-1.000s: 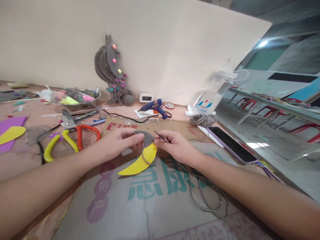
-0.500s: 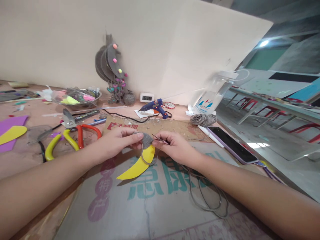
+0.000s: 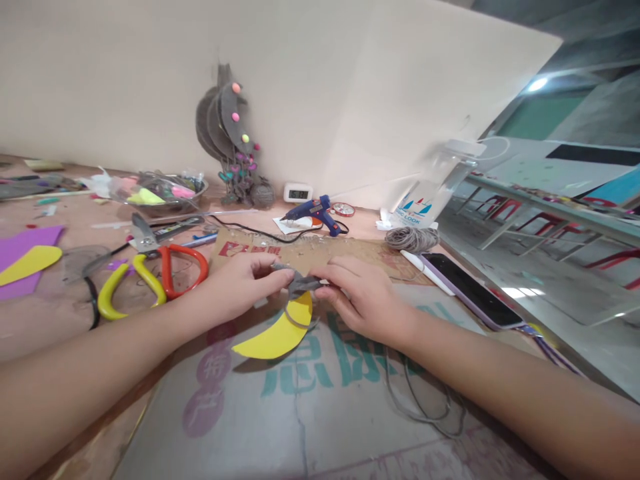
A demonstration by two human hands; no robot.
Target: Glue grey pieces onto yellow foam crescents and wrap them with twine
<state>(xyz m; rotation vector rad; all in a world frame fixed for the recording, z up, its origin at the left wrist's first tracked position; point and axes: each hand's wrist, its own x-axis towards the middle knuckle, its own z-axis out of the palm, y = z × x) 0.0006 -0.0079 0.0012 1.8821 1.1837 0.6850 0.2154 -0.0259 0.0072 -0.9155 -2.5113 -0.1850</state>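
Observation:
A yellow crescent [image 3: 275, 339], apparently thin card or foam sheet, points its bare tip down and left. Grey yarn [image 3: 302, 287] covers its upper end, and one loose loop hangs across the yellow. My left hand [image 3: 250, 283] pinches the covered end between thumb and fingers. On the other side, my right hand [image 3: 363, 297] has its fingers closed on grey yarn drawn out from the crescent; the exact grip is partly hidden. Slack yarn trails beneath my right forearm in loose loops over the printed cardboard [image 3: 240, 427].
Left lie scissors [image 3: 187, 270] with red and yellow handles, plus purple sheet [image 3: 30, 267]. Behind are a bowl of craft bits [image 3: 160, 197], a blue glue gun [image 3: 313, 212] and a grey hanging ornament [image 3: 227, 127]. A yarn bundle [image 3: 413, 238], clear bottle [image 3: 433, 187] and phone [image 3: 470, 290] stand right.
My right hand has shifted slightly right, with grey yarn now spread between it and the crescent. The thin dark item seen at its fingertips no longer shows clearly. The view has shifted slightly.

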